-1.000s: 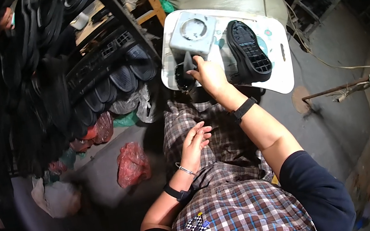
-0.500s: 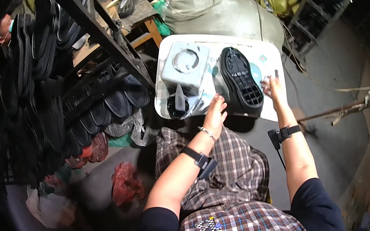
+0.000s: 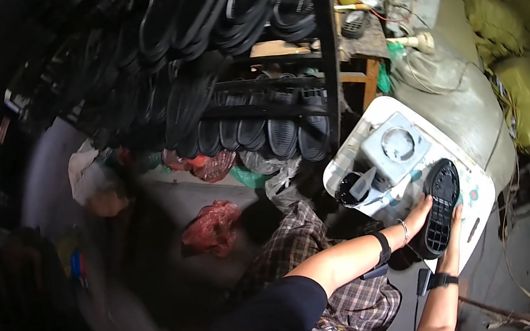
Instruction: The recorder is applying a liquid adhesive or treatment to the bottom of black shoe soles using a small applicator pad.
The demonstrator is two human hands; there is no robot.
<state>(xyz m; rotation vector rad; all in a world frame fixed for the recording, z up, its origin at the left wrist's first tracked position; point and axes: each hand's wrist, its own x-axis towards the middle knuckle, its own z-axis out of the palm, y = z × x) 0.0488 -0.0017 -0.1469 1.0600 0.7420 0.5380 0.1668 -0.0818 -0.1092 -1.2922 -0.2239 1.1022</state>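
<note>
both hands meet on the black shoe sole (image 3: 441, 206) at right of centre — the left hand (image 3: 419, 215) cups its near edge, the right hand (image 3: 455, 221) grips its lower right side. it lies tread up on a white machine top (image 3: 479, 189), beside a grey square block (image 3: 394, 147). rows of black soles (image 3: 251, 125) hang on a rack across the upper middle; a red bag (image 3: 212, 225) lies lower left of the machine.

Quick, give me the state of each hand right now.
Left hand: touching the near end of the black shoe sole; grip cannot be told.
Right hand: against the sole's right edge; grip cannot be told.
</note>
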